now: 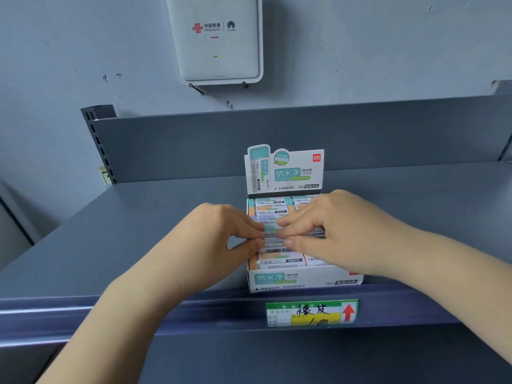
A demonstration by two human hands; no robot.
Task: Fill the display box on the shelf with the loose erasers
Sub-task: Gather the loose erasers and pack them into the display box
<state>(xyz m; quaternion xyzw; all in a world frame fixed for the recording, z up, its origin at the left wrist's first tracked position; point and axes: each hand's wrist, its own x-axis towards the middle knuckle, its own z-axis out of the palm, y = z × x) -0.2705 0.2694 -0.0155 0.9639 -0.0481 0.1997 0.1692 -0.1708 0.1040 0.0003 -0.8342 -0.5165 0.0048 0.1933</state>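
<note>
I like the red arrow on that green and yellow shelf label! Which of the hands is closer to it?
Right. The right hand is over the white cardboard display box, above the green and yellow shelf label; the left hand is up and to its left.

1. Two bare forearms come in from the lower edge, one on each side
2. No sleeves, cuffs or gloves cover either arm as far as the view reaches
3. The left hand carries no ring, watch or band on the parts that show
4. The right hand is likewise plain at fingers and wrist
5. The visible nails are short and unpainted
</note>
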